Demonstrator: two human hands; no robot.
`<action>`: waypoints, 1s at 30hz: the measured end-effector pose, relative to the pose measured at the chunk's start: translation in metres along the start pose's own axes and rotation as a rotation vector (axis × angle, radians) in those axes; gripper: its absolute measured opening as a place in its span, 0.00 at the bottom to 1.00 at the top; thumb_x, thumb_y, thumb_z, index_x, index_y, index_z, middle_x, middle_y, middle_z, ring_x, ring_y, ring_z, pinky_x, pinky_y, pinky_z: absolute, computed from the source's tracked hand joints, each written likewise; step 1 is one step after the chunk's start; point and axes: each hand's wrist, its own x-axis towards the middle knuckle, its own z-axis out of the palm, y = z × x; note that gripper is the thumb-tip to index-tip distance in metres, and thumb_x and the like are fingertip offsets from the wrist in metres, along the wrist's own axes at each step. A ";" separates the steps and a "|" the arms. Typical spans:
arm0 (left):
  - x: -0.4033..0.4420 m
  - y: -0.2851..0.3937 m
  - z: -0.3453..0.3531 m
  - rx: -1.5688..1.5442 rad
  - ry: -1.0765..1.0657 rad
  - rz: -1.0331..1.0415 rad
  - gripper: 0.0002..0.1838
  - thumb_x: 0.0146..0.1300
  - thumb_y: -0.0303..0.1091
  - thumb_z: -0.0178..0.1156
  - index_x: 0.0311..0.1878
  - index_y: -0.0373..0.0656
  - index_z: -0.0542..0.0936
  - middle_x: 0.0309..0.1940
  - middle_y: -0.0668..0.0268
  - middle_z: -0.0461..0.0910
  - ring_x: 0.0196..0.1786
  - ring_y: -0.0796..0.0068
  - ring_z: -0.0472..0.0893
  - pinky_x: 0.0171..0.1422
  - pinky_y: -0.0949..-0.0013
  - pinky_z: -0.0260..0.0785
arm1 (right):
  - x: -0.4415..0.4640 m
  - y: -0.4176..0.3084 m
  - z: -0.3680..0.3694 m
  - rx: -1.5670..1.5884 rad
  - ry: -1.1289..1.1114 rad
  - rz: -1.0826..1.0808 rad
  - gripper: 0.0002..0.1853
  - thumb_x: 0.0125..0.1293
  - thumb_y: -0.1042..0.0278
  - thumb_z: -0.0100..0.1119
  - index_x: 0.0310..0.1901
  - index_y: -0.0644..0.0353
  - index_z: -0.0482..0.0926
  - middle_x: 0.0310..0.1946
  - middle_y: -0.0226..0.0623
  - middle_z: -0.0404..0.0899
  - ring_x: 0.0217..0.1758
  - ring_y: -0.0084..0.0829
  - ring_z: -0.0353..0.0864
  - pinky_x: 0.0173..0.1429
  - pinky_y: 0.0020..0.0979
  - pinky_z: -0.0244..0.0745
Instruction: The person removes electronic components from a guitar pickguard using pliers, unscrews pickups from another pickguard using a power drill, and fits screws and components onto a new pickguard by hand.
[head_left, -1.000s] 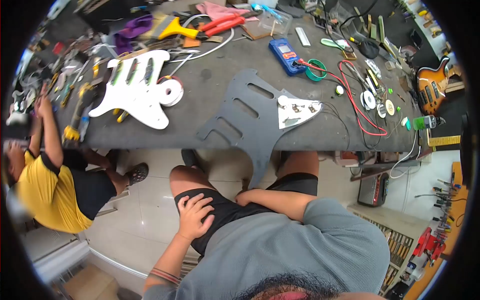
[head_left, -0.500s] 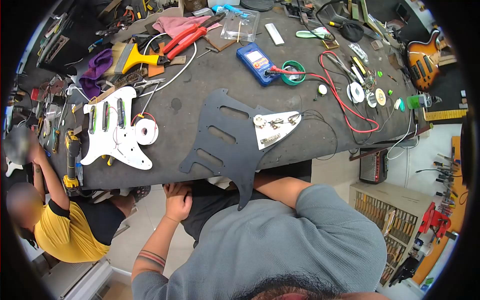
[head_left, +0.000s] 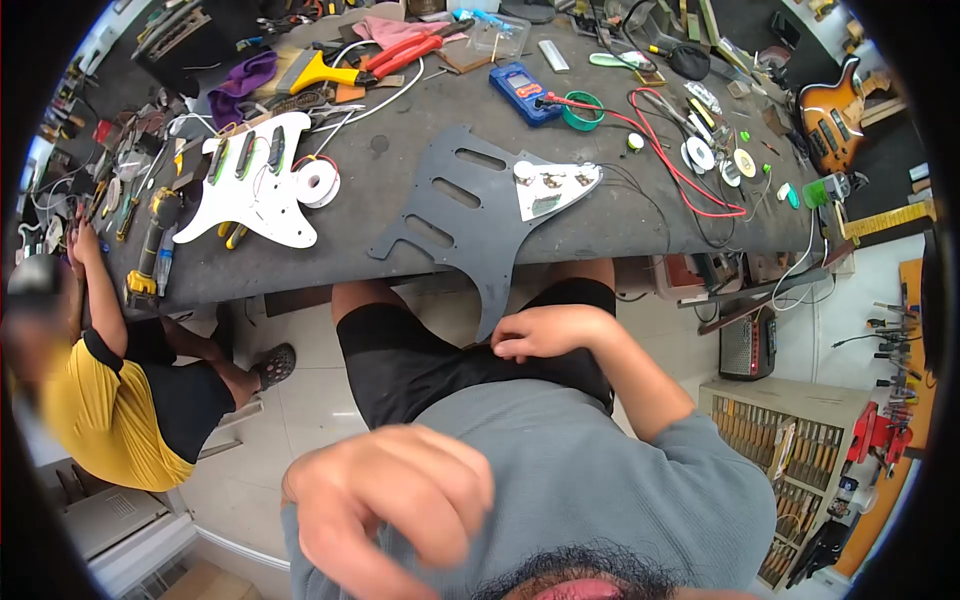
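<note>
My left hand [head_left: 395, 495] is raised close to the camera in front of my chest, fingers bent but apart, with nothing seen in it; its fingertips are blurred. Over my lap rests my right hand [head_left: 550, 330], fingers loosely bent and holding nothing visible. It lies beside the lower tip of a black guitar pickguard [head_left: 470, 215], which overhangs the bench's front edge. On the pickguard's right end sits a white plate [head_left: 545, 185] carrying metal parts, with thin black wires running off it. A white pickguard [head_left: 250, 195] with pickups lies to the left.
On the bench [head_left: 370, 190] are a solder spool [head_left: 318, 184], blue multimeter [head_left: 525, 92], red-handled cutters [head_left: 405, 55], paintbrush [head_left: 325, 74] and yellow drill [head_left: 150, 245]. Small parts and a sunburst guitar [head_left: 832, 122] are at right. A person in yellow [head_left: 120, 420] sits at left.
My left hand has risen from my lap towards the camera. My right hand has come into view from under the bench edge. The view has shifted, with my body farther back from the bench.
</note>
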 end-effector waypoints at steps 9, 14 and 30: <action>-0.024 -0.036 0.035 0.285 0.086 -0.502 0.13 0.69 0.23 0.69 0.55 0.34 0.90 0.49 0.56 0.88 0.47 0.59 0.86 0.52 0.60 0.79 | -0.122 -0.007 -0.026 0.609 0.645 -0.540 0.14 0.89 0.63 0.55 0.60 0.65 0.82 0.41 0.37 0.89 0.41 0.24 0.90 0.45 0.27 0.84; -0.121 -0.048 0.016 1.288 0.262 -0.824 0.05 0.63 0.23 0.68 0.40 0.40 0.82 0.48 0.60 0.85 0.54 0.55 0.83 0.64 0.57 0.74 | -0.098 0.026 -0.061 0.234 1.375 -0.485 0.07 0.86 0.68 0.59 0.53 0.62 0.84 0.41 0.30 0.86 0.39 0.21 0.82 0.45 0.28 0.78; -0.280 -0.068 -0.017 1.652 0.434 -0.915 0.15 0.62 0.36 0.66 0.51 0.45 0.83 0.63 0.57 0.83 0.72 0.48 0.77 0.82 0.44 0.57 | -0.082 -0.001 -0.091 -0.428 1.633 -0.325 0.20 0.72 0.79 0.65 0.64 0.55 0.83 0.56 0.34 0.86 0.47 0.40 0.85 0.54 0.41 0.84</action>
